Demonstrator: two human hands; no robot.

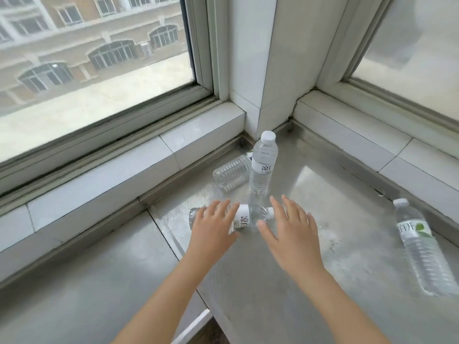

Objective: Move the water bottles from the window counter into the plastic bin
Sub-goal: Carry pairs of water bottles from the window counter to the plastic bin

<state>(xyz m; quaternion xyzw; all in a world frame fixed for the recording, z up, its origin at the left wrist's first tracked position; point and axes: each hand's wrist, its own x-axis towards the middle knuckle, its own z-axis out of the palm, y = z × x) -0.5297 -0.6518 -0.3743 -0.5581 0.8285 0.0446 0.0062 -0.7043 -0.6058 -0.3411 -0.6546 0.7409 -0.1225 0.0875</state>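
Steel sheeting covers the table point(285, 281), which is hemmed by tiled window ledges meeting at a corner. Four water bottles are seen: one upright point(263, 165), one lying behind it point(232, 173), one lying point(244, 218) under spread fingers of the left hand point(213, 225) and right hand point(291, 234), one lying point(422, 247) by the right ledge. Bare steel is left between.

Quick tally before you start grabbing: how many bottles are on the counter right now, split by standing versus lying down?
Standing bottle: 1
Lying bottles: 3, by the left window, under the hands, at the right
Total: 4
The bin is not in view.
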